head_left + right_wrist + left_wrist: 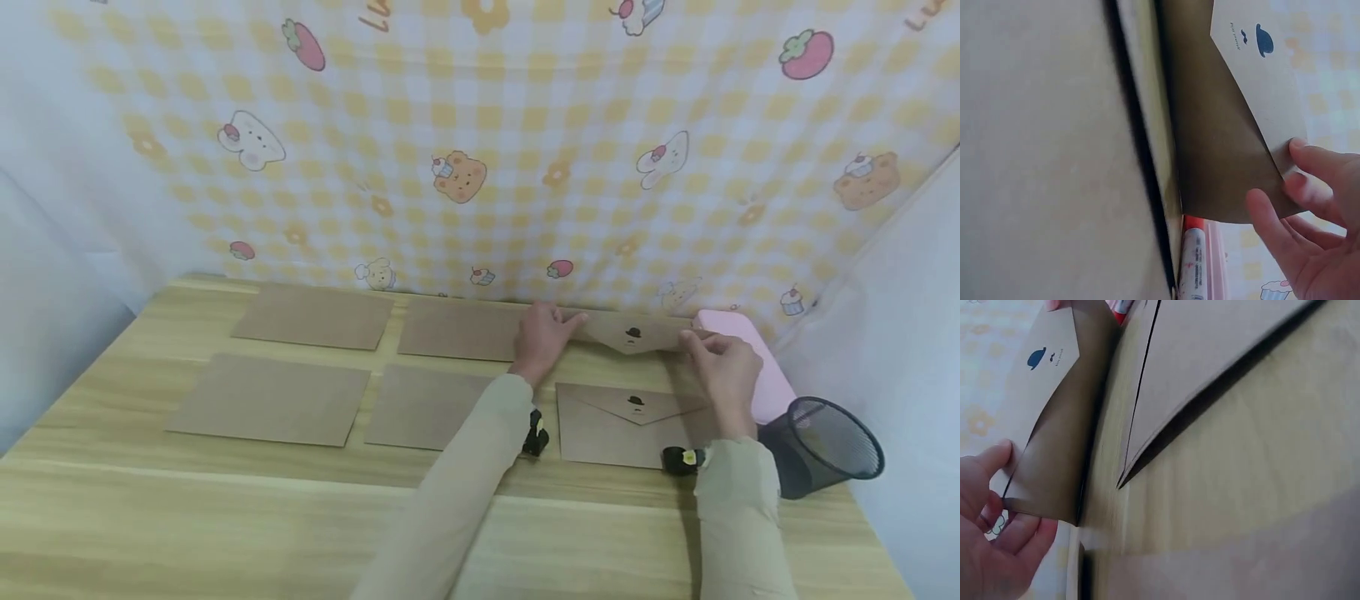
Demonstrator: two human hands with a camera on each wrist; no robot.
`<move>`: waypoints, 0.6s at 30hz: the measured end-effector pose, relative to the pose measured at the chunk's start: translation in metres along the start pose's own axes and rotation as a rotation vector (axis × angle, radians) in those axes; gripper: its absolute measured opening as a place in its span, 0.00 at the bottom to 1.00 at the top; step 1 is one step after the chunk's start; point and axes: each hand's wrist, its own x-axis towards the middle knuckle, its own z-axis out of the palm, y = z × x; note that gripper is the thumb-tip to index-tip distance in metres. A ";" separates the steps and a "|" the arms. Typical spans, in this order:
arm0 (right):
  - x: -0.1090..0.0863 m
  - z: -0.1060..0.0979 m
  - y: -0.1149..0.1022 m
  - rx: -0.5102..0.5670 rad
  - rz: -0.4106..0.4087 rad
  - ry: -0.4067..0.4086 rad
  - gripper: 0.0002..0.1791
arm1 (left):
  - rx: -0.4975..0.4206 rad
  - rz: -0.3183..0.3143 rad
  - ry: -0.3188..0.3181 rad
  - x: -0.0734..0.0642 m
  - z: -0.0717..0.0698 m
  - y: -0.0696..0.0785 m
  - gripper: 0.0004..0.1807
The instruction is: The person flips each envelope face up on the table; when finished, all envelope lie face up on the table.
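A brown kraft envelope [631,328] with a hat-and-mustache print on its pointed flap is tilted up near the back edge of the table. My left hand [545,337] grips its left end, thumb on the flap and other fingers behind, as the left wrist view shows. At the opposite end, my right hand [726,369] pinches the corner of the same envelope [1225,125] between thumb and fingers. Just in front lies a second printed envelope [611,433], flap side up. Partly behind my left arm are two plain brown envelopes [465,329] [420,408].
Two more plain envelopes [315,317] [270,398] lie at the left. At the right stand a pink case [768,383] and a black mesh pen cup [798,458]. A red-capped marker [1194,259] shows beside the case. A checked curtain [480,225] hangs behind the table.
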 end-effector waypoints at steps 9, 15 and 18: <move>0.000 -0.005 -0.003 -0.064 -0.024 -0.057 0.25 | -0.001 -0.010 0.079 -0.012 0.001 0.008 0.21; 0.000 -0.008 -0.002 -0.085 -0.011 -0.062 0.26 | -0.022 0.059 0.128 -0.020 0.009 0.006 0.20; 0.000 -0.007 -0.003 -0.075 -0.012 -0.064 0.26 | -0.021 0.073 0.133 -0.023 0.010 0.003 0.19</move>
